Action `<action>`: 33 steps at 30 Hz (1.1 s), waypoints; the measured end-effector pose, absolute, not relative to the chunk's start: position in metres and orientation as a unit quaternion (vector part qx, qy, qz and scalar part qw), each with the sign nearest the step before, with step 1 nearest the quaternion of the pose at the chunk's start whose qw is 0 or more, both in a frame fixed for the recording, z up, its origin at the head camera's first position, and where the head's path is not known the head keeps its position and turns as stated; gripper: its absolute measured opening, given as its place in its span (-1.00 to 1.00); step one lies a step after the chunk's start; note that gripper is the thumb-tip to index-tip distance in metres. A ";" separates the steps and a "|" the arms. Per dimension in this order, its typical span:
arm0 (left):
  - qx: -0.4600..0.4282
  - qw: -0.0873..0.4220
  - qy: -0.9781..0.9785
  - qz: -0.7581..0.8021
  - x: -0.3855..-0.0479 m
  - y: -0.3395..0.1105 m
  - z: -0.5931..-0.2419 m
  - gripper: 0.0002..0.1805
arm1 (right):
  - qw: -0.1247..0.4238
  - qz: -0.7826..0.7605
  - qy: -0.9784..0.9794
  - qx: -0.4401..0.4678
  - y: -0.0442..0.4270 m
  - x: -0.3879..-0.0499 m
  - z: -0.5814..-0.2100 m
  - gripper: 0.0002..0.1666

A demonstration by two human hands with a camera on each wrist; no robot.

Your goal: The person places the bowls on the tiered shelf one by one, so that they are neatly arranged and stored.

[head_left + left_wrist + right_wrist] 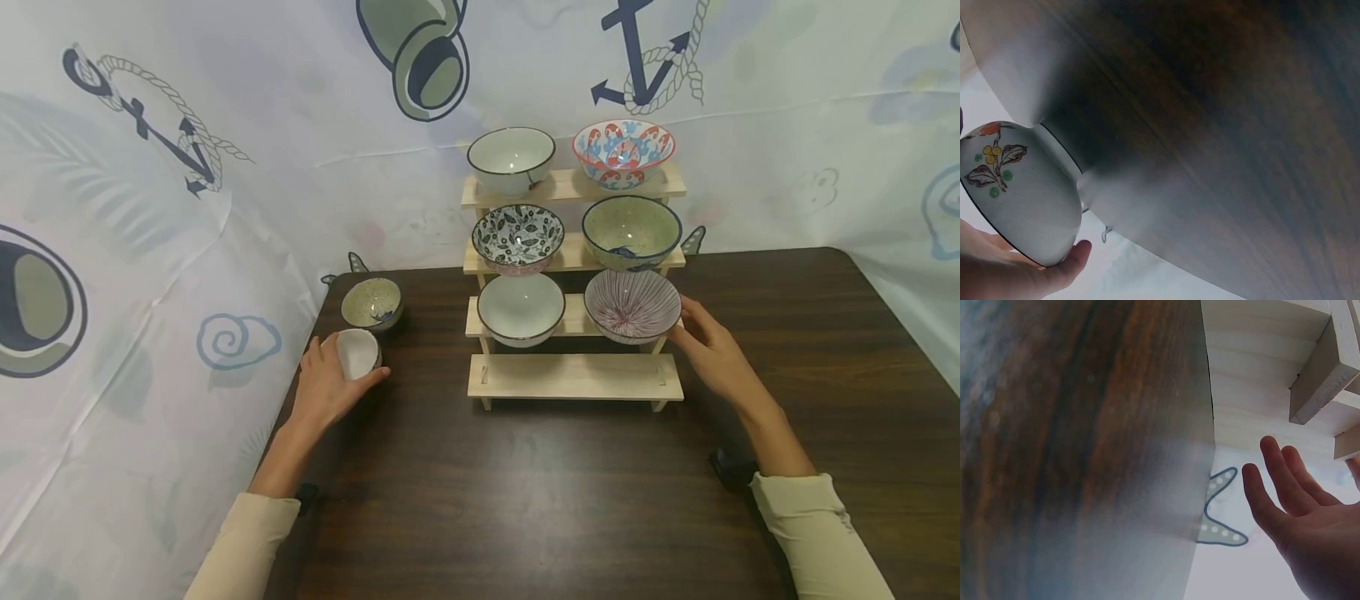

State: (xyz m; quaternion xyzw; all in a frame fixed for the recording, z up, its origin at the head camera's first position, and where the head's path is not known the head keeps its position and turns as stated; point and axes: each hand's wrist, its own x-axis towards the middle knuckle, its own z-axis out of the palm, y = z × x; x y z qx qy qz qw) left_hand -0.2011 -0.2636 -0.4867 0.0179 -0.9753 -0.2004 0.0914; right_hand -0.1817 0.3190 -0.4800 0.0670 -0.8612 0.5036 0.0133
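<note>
By the table's left edge my left hand (327,383) grips a small white bowl (358,354), its thumb on the near side. The left wrist view shows this white bowl (1032,194) tilted, with painted berries and leaves outside. Just behind it stands a speckled green bowl (372,303). My right hand (716,354) is at the right rim of a purple-striped bowl (632,307) on a wooden tiered stand (573,375). Three fingers (1288,487) stretch out loosely in the right wrist view; the thumb and the bowl are out of sight there.
Beside the striped bowl is a plain white bowl (521,308). Higher tiers bear a black leaf-patterned bowl (517,237), a green bowl (632,232), a pale bowl (512,158) and a red-blue bowl (624,152). The dark table (525,500) extends forward; patterned cloth (300,100) hangs behind.
</note>
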 end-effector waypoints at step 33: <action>0.000 0.148 -0.963 -0.225 -0.198 -0.264 -0.458 0.14 | 0.015 0.502 -0.862 0.071 0.319 -0.183 -0.481 -0.25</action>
